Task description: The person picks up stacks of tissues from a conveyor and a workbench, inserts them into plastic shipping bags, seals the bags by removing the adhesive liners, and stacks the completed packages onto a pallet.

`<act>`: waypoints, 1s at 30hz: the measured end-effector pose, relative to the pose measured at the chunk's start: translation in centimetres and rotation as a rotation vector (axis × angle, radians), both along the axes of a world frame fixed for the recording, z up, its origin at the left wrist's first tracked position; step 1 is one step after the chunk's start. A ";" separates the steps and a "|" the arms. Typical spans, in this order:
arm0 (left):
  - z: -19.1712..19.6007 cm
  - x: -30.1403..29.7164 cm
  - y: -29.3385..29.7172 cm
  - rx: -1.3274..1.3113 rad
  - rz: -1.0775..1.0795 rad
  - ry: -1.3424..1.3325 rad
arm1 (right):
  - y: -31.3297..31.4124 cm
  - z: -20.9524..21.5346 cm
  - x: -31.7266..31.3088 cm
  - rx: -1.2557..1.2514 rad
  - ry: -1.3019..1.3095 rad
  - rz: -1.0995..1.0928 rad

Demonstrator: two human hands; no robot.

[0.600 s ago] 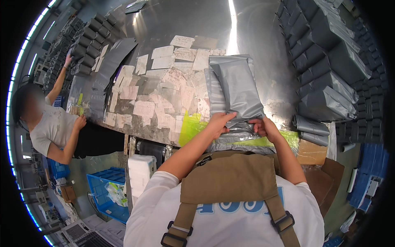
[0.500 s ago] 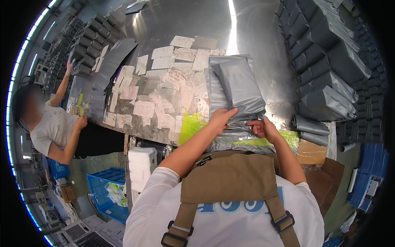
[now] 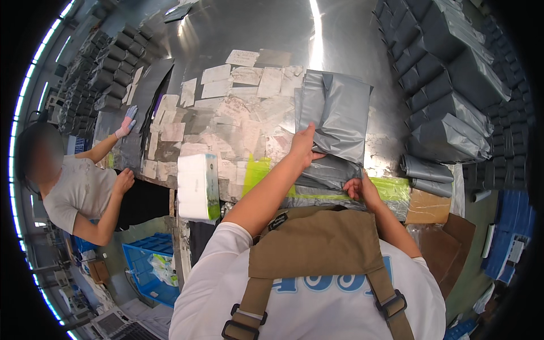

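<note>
Crate: blue, one, standing on the floor at the left; a white-and-green bundle lies inside the crate (image 3: 134,263) (its contents are too small to make out).
Pack: one, white with a green end, by the counter's near edge, beside the left forearm.
Bag: the top bag (image 3: 344,110) is grey, smooth and shiny, with long creases down its face and puckered folds at its near end.
Place: it lies on the near side of the counter (image 3: 391,34), straight before the person, over other grey sheets whose number cannot be told.
Left hand: the left hand (image 3: 303,146) has its fingers grasping the bag's near left edge, thumb uppermost.
Right hand: the right hand (image 3: 362,188) is at the bag's near right corner, fingers curled; whether they grip it cannot be told.
Tape: yellow-green, along the near edge, on both sides of the hands.
Rolls: two, grey, one nearer than the other, at the right.
Parcels: many grey parcels (image 3: 453,136) stacked at the right, beyond a sure count.
Co-worker: one, at the left, one hand gloved and laid on dark sheets.
</note>
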State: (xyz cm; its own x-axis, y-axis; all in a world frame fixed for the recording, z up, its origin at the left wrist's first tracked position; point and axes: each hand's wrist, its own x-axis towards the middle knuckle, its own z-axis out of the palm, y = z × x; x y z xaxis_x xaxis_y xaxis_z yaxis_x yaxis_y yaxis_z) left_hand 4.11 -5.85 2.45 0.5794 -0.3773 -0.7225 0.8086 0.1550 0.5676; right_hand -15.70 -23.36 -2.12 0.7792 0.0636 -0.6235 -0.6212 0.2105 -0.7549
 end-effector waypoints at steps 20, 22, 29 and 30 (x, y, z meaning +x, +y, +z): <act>-3.0 -3.5 4.0 -0.198 -0.159 -0.161 | 1.1 13.7 -6.2 -0.478 -0.607 -0.115; -2.2 -3.6 4.0 -0.136 -0.142 -0.133 | 0.0 14.5 -8.9 -0.536 -0.625 -0.128; -3.4 -2.9 5.2 0.207 -0.417 -0.515 | -3.0 11.9 -23.1 -0.530 -0.022 -0.407; -4.1 -2.9 5.6 0.255 -0.448 -0.588 | -3.9 10.4 -26.1 -0.535 0.058 -0.507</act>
